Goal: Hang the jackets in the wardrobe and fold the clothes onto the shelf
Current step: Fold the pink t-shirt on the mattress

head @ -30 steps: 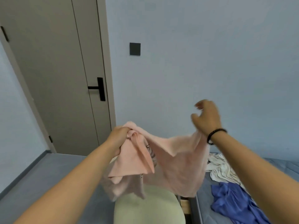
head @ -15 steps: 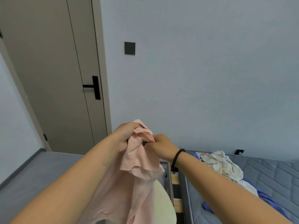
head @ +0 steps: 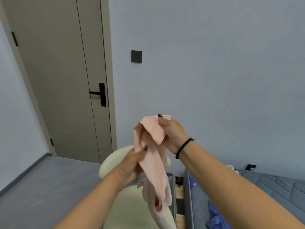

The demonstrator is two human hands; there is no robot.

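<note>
Gripping the pink garment [head: 153,164] high, the right hand [head: 173,136] pinched its top edge between thumb and fingers, at about 12 o'clock of frame centre. Left hand [head: 132,164] clutched the bunched cloth lower, toward 7 o'clock of the right hand, fingers curled round it. Garment hung down over a cream chair [head: 132,210]. Blue clothing [head: 214,217] lay on the grey mattress [head: 272,192] at 4 o'clock. Door [head: 57,80] stood at 10 o'clock, closed.

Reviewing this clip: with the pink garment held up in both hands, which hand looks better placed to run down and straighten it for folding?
Probably the left hand: it grips the pink garment lower down its hanging length, while the right hand pinches the top edge and acts as the anchor.
</note>
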